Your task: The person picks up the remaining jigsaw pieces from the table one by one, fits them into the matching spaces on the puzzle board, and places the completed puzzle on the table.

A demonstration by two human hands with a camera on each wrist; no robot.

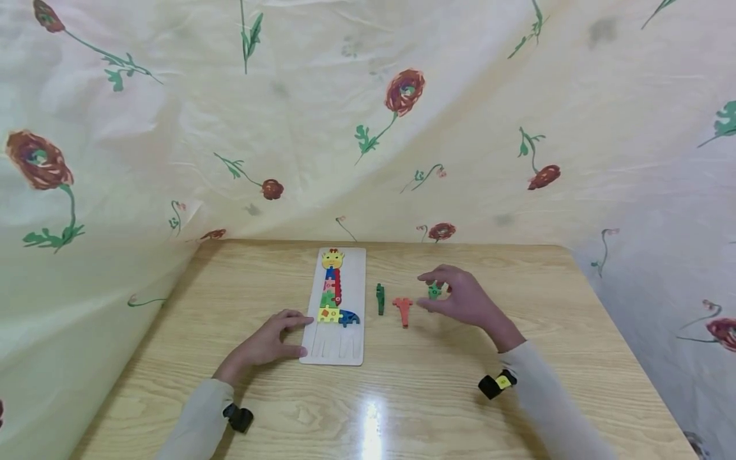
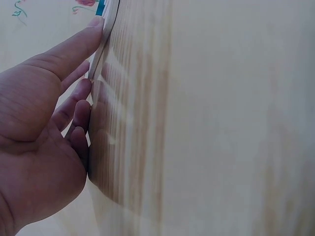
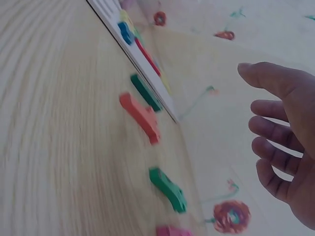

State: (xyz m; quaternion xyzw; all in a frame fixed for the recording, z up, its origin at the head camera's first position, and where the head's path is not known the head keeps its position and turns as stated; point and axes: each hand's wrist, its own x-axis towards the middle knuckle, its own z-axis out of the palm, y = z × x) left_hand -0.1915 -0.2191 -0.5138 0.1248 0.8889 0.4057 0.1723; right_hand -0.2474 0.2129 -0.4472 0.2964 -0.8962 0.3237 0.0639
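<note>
A white puzzle board (image 1: 354,275) lies on the table, with a yellow giraffe head, a neck of coloured pieces and a blue piece fitted in it; grooves show at its lower end. My left hand (image 1: 263,342) rests at the board's left edge, thumb and forefinger spread and touching it. My right hand (image 1: 464,298) hovers over a green puzzle piece (image 1: 434,292), fingers and thumb apart. In the right wrist view there is space between this hand (image 3: 290,128) and the green piece (image 3: 168,189). An orange piece (image 1: 404,311) and a dark green piece (image 1: 380,300) lie between hand and board.
A pink piece (image 3: 172,230) shows at the bottom of the right wrist view, mostly cut off. The wooden table (image 1: 276,415) ends at a flowered cloth (image 1: 310,191) hanging behind and at both sides. Dark bands with small boxes sit on both wrists.
</note>
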